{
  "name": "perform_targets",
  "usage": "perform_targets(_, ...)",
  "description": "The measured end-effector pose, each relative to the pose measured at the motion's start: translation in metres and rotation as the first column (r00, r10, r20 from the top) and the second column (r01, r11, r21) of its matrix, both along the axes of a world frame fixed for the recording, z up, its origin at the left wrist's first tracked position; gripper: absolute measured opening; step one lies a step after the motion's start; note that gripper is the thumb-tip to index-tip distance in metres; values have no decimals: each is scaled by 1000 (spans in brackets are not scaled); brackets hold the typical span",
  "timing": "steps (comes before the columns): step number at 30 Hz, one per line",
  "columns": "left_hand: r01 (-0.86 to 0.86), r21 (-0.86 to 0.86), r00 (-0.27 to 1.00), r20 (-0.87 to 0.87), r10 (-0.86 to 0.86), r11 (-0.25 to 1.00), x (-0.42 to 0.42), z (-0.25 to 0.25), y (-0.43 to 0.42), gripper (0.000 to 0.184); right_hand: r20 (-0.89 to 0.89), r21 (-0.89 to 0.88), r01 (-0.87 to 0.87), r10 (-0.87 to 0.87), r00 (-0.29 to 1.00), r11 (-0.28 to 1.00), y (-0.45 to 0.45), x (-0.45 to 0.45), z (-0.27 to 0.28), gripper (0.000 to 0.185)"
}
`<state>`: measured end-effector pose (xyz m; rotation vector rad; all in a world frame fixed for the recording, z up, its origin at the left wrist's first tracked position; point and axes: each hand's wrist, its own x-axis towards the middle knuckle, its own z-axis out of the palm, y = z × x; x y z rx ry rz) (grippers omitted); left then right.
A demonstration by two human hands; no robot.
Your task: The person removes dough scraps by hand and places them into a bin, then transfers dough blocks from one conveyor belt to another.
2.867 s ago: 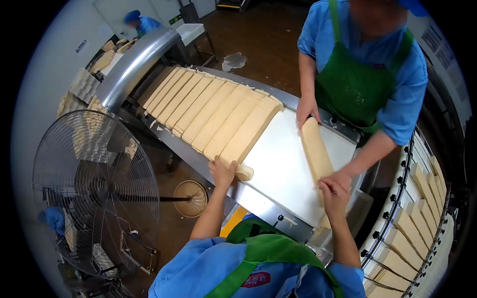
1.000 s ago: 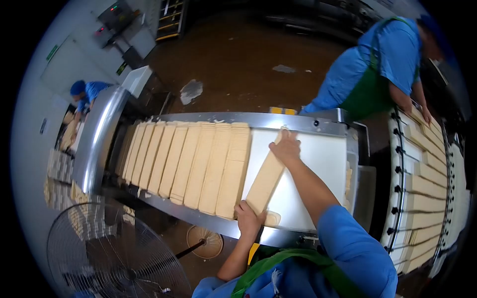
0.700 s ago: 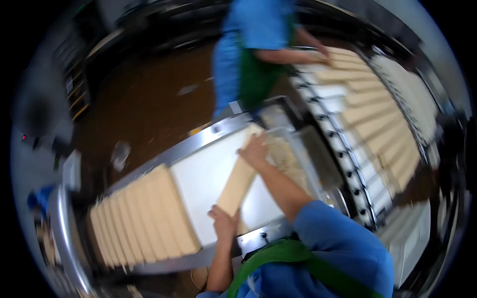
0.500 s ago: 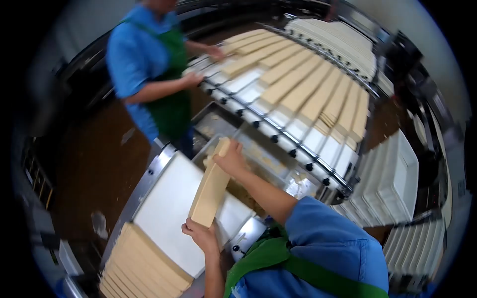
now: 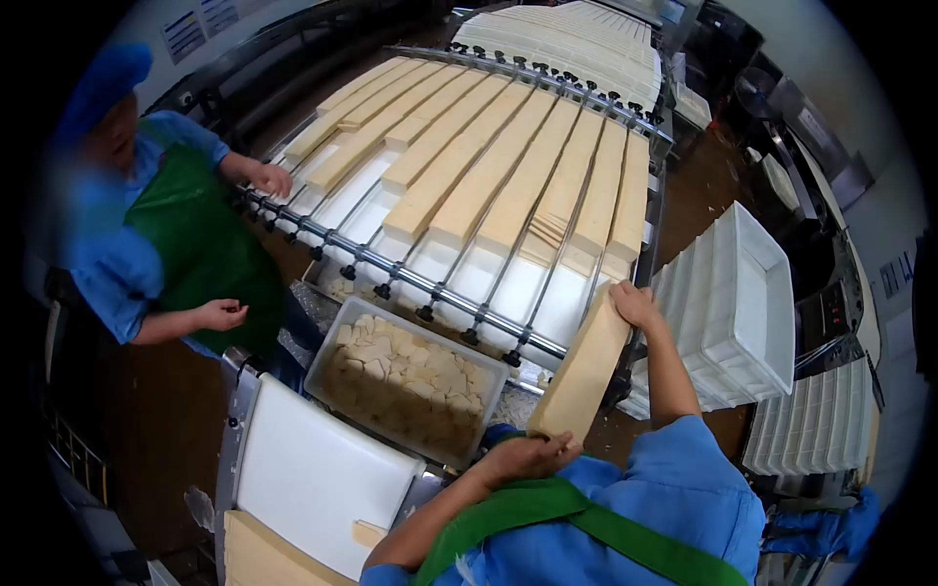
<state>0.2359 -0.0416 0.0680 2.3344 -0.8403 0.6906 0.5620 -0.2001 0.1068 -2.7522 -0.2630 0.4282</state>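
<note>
Between my two hands is a long, pale-yellow stack of dough sheets (image 5: 584, 376), tilted over the near right corner of the lane table. My right hand (image 5: 637, 305) grips its far end. Near my body, my left hand (image 5: 535, 457) is closed on the lower end. Just beyond lies the lane table (image 5: 430, 262), where similar long stacks (image 5: 503, 181) sit side by side between thin metal rods. One lane has a few loose, fanned sheets (image 5: 547, 232) at its near end.
A clear tub (image 5: 322, 376) of dough scraps stands below the lane table. At lower left, a white belt (image 5: 313, 459) carries a dough piece (image 5: 368, 532) and more dough (image 5: 274, 557). Stacked white trays (image 5: 718, 322) stand on the right. A co-worker (image 5: 195, 225) is at the left.
The held stack has moved from above the white belt rightward to the lane table's near right corner, both hands still on it. My view has turned; the co-worker's hands are off the dough.
</note>
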Motion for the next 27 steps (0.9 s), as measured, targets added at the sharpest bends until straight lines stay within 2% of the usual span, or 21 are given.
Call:
perform_targets(3, 73, -10, 997, 28, -72, 997, 16, -6, -15, 43, 14, -75, -69, 70, 997, 995, 10, 15, 6, 65)
perform_targets(6, 102, 41, 995, 1, -102, 994, 26, -6, -20, 46, -75, -167, -123, 112, 991, 978, 17, 32, -1, 57)
perform_targets(8, 95, 89, 995, -25, -93, 991, 34, -5, -20, 46, -58, -142, -105, 98, 994, 984, 13, 38, -4, 55)
perform_targets(10, 77, 10, 997, 1, -77, 997, 43, -1, -22, 49, -41, -119, -94, 90, 995, 988, 11, 44, -6, 54)
perform_targets(11, 69, 11, 998, -5, -69, 998, 48, 4, -22, 49, 3, -101, -92, 92, 996, 991, 10, 49, -6, 52)
perform_targets(13, 78, 2, 989, -129, -77, 997, 57, 14, -21, 49, 44, -77, -99, 103, 994, 992, 9, 57, -16, 51)
perform_targets(15, 75, 12, 979, -191, -71, 997, 67, 20, -21, 49, 314, -74, -116, 133, 940, 991, 9, 59, -28, 50)
perform_targets(19, 87, 5, 977, -194, -85, 996, 81, 19, -23, 47, 344, -26, -62, 67, 937, 998, 13, 58, -31, 50)
perform_targets(21, 85, -2, 982, -170, -84, 996, 88, 7, -27, 47, 620, 82, 22, -68, 782, 996, 13, 56, -38, 49)
perform_targets(22, 90, -15, 985, -144, -91, 996, 90, 2, -29, 46, 569, 223, -5, -126, 812, 975, 9, 61, -43, 58)
perform_targets(23, 82, -6, 986, -147, -82, 997, 92, 2, -29, 46, 566, 232, -12, -125, 815, 973, 7, 67, -50, 58)
perform_targets(24, 95, -33, 981, -166, -99, 995, 94, 3, -29, 47, 510, 485, -91, -197, 837, 870, 6, 74, -58, 62)
perform_targets(25, 108, -60, 976, -185, -117, 992, 96, 4, -28, 48, 435, 702, -152, -250, 865, 696, 2, 81, -66, 67)
perform_targets(26, 101, -50, 976, -190, -109, 994, 98, 5, -29, 48, 375, 684, -166, -147, 915, 711, -2, 87, -69, 70)
perform_targets(27, 80, -78, 974, -205, -94, 994, 99, 6, -30, 44, 370, 691, -170, -142, 918, 703, -5, 92, -72, 70)
